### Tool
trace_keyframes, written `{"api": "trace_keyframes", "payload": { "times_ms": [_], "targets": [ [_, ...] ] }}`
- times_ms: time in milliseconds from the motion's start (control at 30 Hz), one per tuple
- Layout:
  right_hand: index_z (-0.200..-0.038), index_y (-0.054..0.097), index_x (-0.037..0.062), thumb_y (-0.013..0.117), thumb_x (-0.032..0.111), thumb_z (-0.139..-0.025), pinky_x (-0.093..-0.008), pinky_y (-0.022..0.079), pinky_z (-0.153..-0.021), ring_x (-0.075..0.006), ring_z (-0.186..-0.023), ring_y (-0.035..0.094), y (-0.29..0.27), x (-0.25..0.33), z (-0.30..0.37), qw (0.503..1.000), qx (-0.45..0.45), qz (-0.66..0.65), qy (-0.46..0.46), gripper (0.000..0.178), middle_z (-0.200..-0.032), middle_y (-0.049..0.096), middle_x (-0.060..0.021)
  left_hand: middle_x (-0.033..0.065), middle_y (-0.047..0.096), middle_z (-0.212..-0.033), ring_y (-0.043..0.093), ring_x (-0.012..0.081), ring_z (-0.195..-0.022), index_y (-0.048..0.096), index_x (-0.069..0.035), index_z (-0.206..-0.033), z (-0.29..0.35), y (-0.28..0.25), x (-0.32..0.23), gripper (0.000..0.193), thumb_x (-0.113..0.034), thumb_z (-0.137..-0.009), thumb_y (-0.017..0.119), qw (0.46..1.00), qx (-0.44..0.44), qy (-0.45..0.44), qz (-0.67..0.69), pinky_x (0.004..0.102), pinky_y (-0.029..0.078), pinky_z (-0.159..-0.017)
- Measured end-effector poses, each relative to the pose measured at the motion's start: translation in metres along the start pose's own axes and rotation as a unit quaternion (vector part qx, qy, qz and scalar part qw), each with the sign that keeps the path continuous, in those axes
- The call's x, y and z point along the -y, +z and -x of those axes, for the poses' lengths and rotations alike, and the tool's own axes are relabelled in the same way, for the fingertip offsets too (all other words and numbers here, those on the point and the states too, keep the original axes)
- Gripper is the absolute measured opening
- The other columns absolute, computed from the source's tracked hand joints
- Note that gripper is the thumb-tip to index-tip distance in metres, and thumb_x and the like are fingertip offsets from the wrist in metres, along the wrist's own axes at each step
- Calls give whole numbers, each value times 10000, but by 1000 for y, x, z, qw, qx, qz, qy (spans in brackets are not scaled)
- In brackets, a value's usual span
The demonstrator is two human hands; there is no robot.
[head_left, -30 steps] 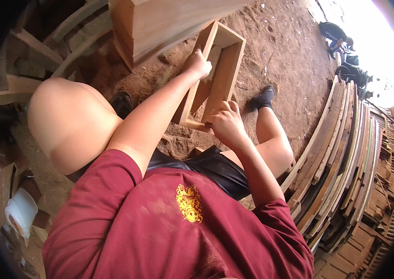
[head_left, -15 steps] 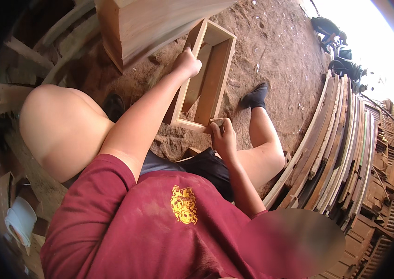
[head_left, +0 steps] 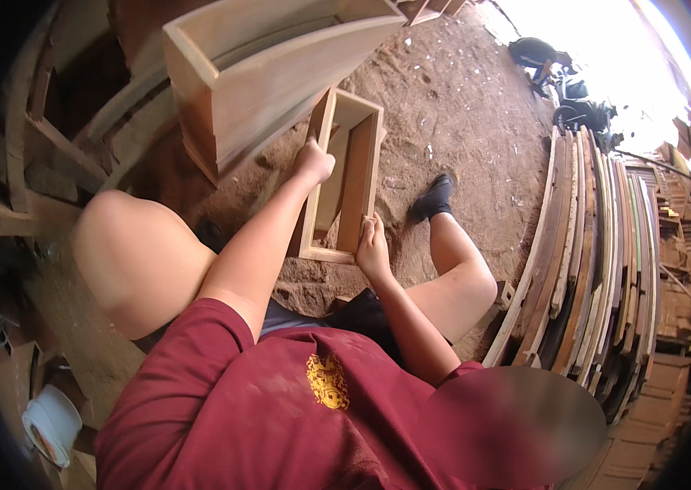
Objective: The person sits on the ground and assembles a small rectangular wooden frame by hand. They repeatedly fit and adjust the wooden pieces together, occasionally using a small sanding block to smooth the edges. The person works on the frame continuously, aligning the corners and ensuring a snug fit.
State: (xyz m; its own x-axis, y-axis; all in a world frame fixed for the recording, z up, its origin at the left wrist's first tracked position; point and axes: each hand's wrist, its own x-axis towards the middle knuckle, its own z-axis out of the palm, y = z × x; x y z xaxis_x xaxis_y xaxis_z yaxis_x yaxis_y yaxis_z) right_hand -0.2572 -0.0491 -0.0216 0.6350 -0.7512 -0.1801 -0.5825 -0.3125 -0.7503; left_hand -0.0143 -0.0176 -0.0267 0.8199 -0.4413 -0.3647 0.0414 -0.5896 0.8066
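A rectangular wooden drawer box (head_left: 355,184) stands tilted in front of me, its open face toward me. Part of the ground shows through it. My left hand (head_left: 313,162) is wrapped around its left long side, about halfway along. Low on the right long side, close to the near corner, my right hand (head_left: 373,250) grips the edge with its fingers pointing away from me. Whether anything small lies under the right fingers cannot be made out.
A tall wooden cabinet carcass (head_left: 272,73) stands just beyond the box on the left. Long stacked planks (head_left: 578,253) lie to the right. A white bucket (head_left: 53,425) sits at lower left. Far right, a bent-over person (head_left: 535,55) is near a motorbike (head_left: 582,106).
The view has shifted, so the box and cabinet appear lower. My right hand has moved from the box's near corner onto its right long side. The left hand keeps its hold.
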Motion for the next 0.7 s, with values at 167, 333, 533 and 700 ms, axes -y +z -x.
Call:
{"api": "trace_keyframes", "payload": {
  "times_ms": [167,333,533,700],
  "targets": [
    [-1371,460,-23,330,363,-1083,-450,449,-1000,-430,-1182,579,8,22,-36,999,-5,-2,-35,499,-1237,607,-305,291,605,-1307,605,392,-1214,469,22,-1401,-9,-12,5,630,-147,-805,584,1000,4,-10,-4,438,481,-1053],
    [-1385,414,-16,314,628,-1003,-487,449,-995,-483,-1170,588,4,-13,-52,990,38,127,-57,755,-1237,590,-372,310,641,-1207,638,419,-1139,580,58,-1232,-22,13,12,521,-204,-785,633,999,-23,47,-15,470,518,-974],
    [-1288,478,-58,382,568,-1009,-503,415,-1027,-500,-1202,548,-2,39,-45,996,24,63,57,692,-1241,584,-366,325,629,-1230,622,426,-1166,521,81,-1306,-18,2,15,604,-162,-760,611,999,-36,27,-5,459,498,-1010],
    [-1272,490,-31,387,581,-1002,-522,427,-1007,-504,-1194,553,-8,42,-36,997,20,23,67,677,-1223,598,-364,293,619,-1281,595,407,-1217,497,29,-1369,-7,-1,7,593,-173,-818,583,999,-12,22,-39,442,463,-1051]
  ]
}}
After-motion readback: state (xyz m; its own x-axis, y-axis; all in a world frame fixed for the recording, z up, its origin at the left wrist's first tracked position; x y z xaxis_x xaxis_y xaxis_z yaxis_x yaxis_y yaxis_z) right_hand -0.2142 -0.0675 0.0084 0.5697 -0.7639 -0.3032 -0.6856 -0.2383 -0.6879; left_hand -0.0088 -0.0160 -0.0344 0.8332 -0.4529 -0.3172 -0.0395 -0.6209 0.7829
